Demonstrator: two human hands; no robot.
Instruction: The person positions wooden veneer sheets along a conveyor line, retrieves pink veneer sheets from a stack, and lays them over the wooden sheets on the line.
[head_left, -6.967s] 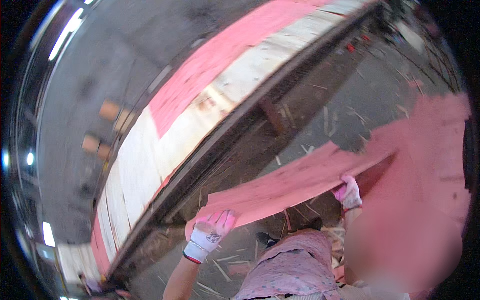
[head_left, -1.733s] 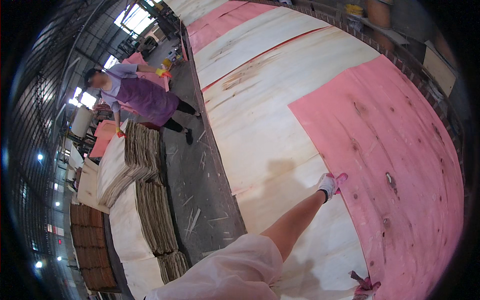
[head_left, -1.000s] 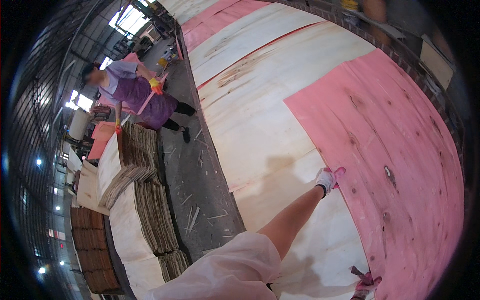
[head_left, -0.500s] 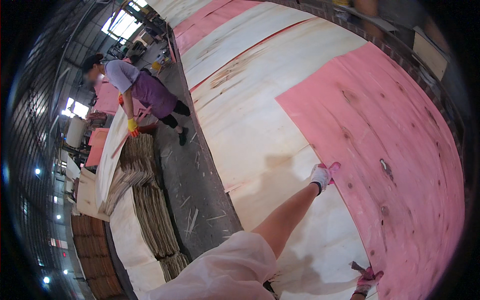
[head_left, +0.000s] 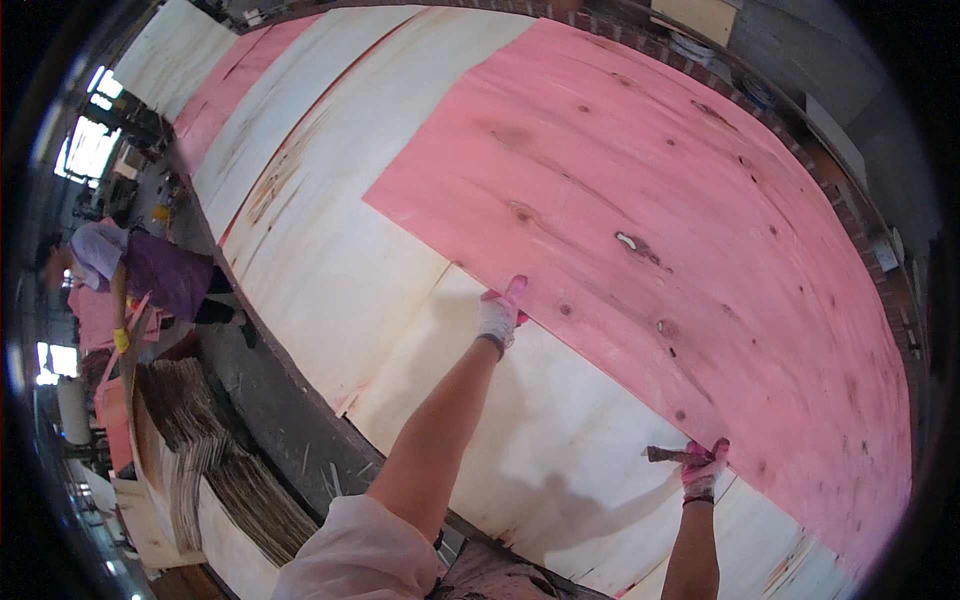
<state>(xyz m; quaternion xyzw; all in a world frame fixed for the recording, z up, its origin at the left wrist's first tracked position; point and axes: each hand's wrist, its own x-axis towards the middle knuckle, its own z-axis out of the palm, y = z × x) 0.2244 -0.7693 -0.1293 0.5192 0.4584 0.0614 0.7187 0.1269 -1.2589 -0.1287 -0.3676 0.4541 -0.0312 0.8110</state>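
A large pink-stained veneer sheet (head_left: 640, 210) lies across pale bare veneer sheets (head_left: 400, 250) on a long work surface. My left hand (head_left: 498, 312), in a white glove with pink fingertips, rests on the near edge of the pink sheet, fingers bent onto it. My right hand (head_left: 702, 466), in a pink-stained glove, grips a small dark strip-like piece (head_left: 668, 454) at the same edge, further right. Both arms reach up from the lower edge of the view.
A person in a purple top (head_left: 150, 280) with yellow gloves bends over at the left beside stacks of veneer sheets (head_left: 200, 440). A dark floor aisle (head_left: 290, 420) runs between the stacks and the work surface. More pink and pale sheets (head_left: 240, 90) stretch away at the upper left.
The pink sheet has slid leftward over the pale sheets and covers more of them. My hands stay on its near edge. The person at the left has moved lower in the view.
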